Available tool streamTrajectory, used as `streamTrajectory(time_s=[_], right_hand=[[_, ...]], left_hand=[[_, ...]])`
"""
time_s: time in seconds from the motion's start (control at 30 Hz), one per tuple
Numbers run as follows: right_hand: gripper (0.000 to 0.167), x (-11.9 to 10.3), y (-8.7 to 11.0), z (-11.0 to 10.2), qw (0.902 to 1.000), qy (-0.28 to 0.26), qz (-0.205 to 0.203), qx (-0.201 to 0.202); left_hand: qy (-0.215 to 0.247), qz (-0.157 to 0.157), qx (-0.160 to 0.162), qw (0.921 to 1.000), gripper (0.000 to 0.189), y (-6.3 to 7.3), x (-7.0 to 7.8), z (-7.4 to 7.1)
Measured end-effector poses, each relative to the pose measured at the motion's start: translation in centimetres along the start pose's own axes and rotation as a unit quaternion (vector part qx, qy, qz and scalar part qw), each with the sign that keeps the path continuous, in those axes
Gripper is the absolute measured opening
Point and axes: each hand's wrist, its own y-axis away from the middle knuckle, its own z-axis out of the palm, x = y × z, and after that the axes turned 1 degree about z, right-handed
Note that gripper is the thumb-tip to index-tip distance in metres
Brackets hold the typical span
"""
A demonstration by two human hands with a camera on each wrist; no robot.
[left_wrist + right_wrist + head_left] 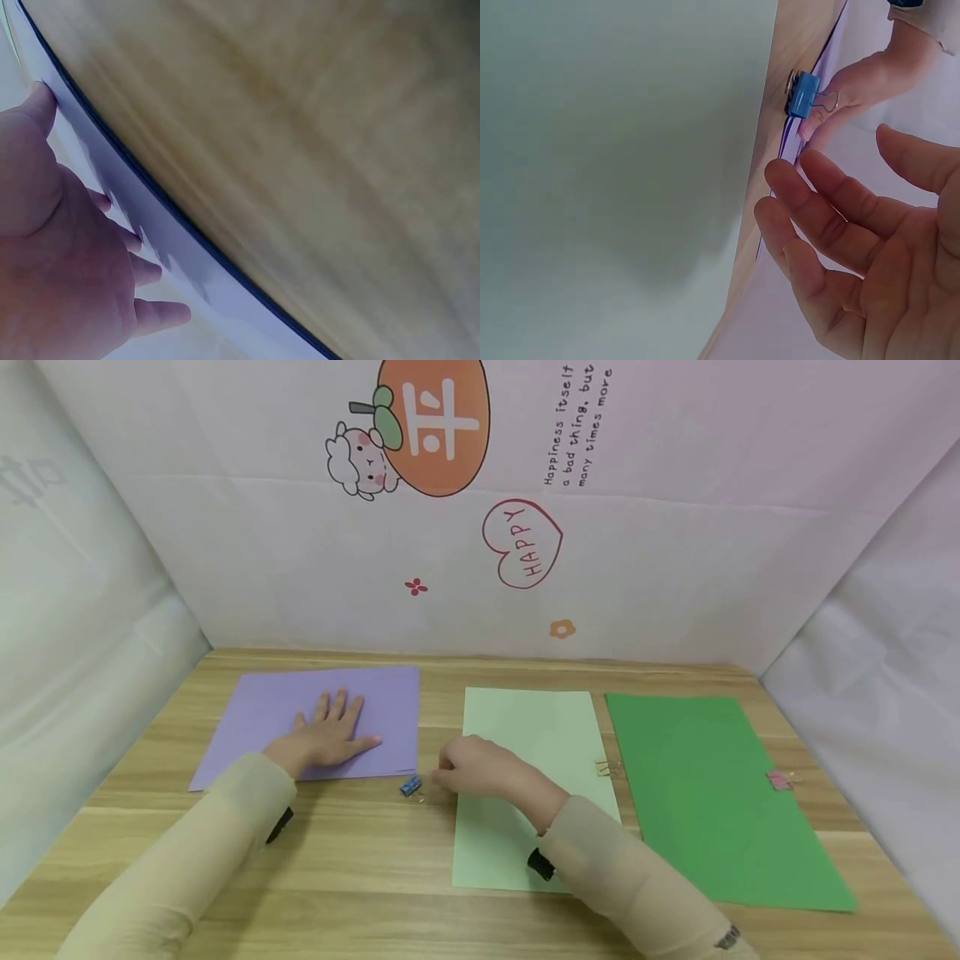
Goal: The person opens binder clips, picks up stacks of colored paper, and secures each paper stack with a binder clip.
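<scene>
My left hand point(326, 739) lies with fingers spread on purple paper point(262, 710) at the left of the table. Thumb and fingers show stretched out in the left wrist view too. Just off the paper's near right corner is a blue binder clip point(411, 786), with its wire handles spread out in the right wrist view. To the right of that clip hovers my right hand point(476, 766), over the left edge of a pale green sheet point(532, 718). Its fingers point(829, 225) are loosely bent with nothing between them, apart from the clip.
A gold binder clip point(609, 767) sits on the pale green sheet's right edge. Farther right lies a dark green sheet point(697, 793) with a pink binder clip point(780, 779) on its right edge. A printed white cloth point(300, 568) hangs behind the wooden table point(345, 877).
</scene>
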Motion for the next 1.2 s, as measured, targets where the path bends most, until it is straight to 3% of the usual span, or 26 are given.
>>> streamTrajectory(time_s=[0.33, 0.6, 0.97, 1.2], right_hand=[[0.041, -1.6, -1.4, 0.6, 0.9995, 0.012, -0.021, -0.018], [0.049, -2.1, -2.3, 1.0, 0.9992, 0.031, -0.007, -0.026], [0.042, -2.5, -2.7, 1.3, 0.9973, 0.063, 0.014, -0.034], [0.039, -2.4, -2.7, 1.4, 0.9976, 0.059, 0.008, -0.035]], left_hand=[[0.011, -0.002, -0.017, 0.9998, 0.091, 0.1, 0.1, -0.4], [0.003, 0.001, -0.023, 0.9997, 0.092, -0.3, -0.1, -0.4], [-0.010, 0.002, -0.039, 0.9992, 0.089, -0.5, 0.4, -0.9], [-0.024, 0.007, -0.029, 0.9993, 0.089, -0.5, 0.0, -0.5]])
